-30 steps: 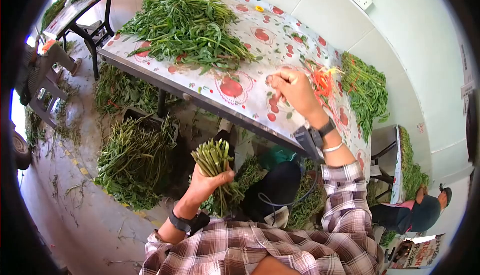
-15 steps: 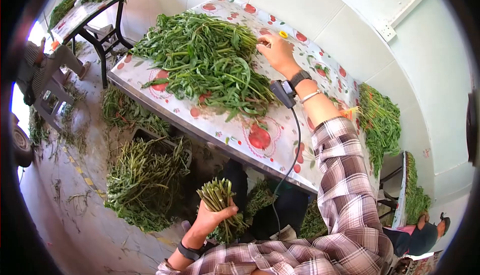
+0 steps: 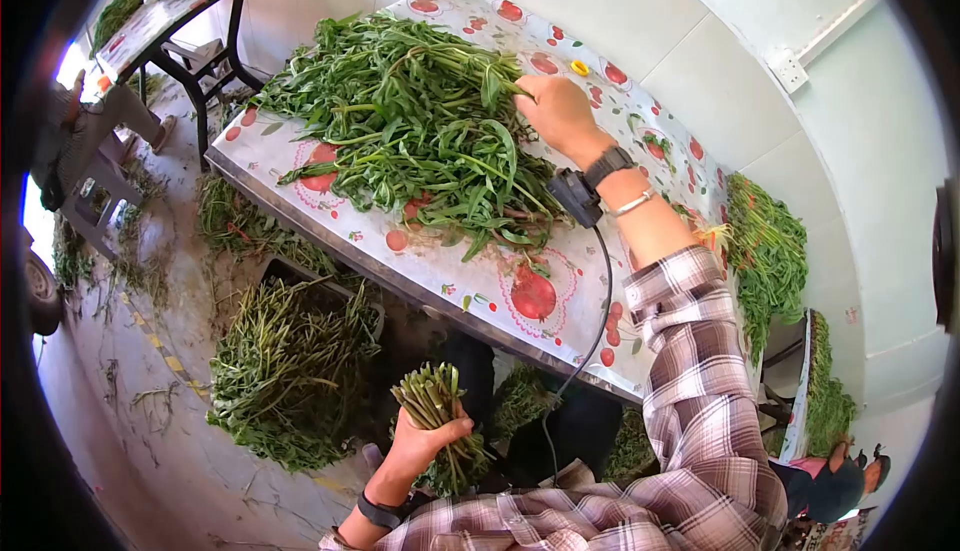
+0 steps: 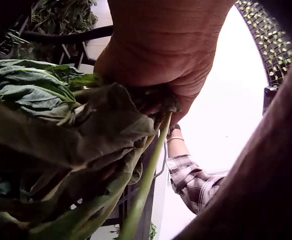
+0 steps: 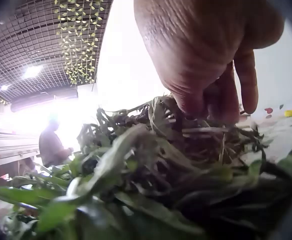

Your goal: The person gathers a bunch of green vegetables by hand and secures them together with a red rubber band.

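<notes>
My left hand [image 3: 418, 448] holds a thick bundle of cut leafy stems [image 3: 430, 396] low in front of my body, cut ends pointing up. Leaves of that bundle [image 4: 101, 135] hang beside the palm in the left wrist view. Over the table, my right hand [image 3: 565, 119] pinches stems at the right end of a large pile of leafy greens [image 3: 420, 141]. Curled fingers [image 5: 226, 97] reach down into the stems in the right wrist view, their tips partly hidden.
The table [image 3: 480, 296] has a fruit-patterned cover with a yellow ring [image 3: 579, 68] on it. Another heap of greens [image 3: 765, 251] lies at its right end. A heaped crate of stems [image 3: 290, 371] stands on the floor at left. A cable [image 3: 605, 291] hangs from my right wrist.
My right hand has moved from above the table's middle to the pile and taken hold of stems there. The left hand keeps its bundle. The head view has shifted.
</notes>
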{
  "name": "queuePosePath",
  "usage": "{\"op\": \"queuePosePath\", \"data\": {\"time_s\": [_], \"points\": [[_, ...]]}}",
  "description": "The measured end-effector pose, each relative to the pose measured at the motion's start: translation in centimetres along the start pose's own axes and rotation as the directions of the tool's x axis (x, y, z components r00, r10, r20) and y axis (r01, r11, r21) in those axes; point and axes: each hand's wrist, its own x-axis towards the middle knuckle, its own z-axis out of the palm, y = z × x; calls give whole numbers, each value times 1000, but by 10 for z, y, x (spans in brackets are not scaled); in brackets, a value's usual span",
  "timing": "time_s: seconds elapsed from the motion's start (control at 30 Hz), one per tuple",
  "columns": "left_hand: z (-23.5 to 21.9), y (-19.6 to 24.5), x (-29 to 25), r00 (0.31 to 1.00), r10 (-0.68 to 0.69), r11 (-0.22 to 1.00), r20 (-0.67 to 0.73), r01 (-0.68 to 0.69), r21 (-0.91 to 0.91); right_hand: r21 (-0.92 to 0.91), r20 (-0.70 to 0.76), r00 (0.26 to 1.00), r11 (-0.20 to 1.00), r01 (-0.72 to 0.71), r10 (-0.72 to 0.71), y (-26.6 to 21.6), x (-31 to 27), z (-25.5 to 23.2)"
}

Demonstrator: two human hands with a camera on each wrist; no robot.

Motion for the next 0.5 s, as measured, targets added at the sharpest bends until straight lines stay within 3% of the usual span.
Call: {"op": "queuePosePath", "data": {"time_s": [0.1, 0.13, 0.23, 0.3, 0.37, 0.4, 0.5], "points": [[3, -4, 1, 1000, -3, 1000, 31, 3, -8, -22, -39, 998, 998, 55, -56, -9, -17, -22], [4, -5, 1, 999, -7, 1000, 41, 8, -15, 14, 8, 998, 998, 61, -61, -8, -25, -28], [6, -6, -1, 998, -8, 1000, 68, 8, -5, 78, -28, 998, 995, 58, -56, 0, -49, -33], [6, -6, -2, 998, -3, 1000, 68, 3, 3, 150, -65, 998, 988, 35, -26, 5, -57, -48], [7, -6, -3, 997, -8, 1000, 70, 6, 22, 192, -56, 988, 973, -130, 143, 5, -59, -68], [8, -5, -3, 997, -9, 1000, 71, 8, 23, 240, -152, 982, 968, -69, 108, 7, -61, -73], [11, -2, -1, 995, -27, 999, 101, 23, 33, 182, -79, 987, 975, -125, 141, 16, -70, -87]]}}
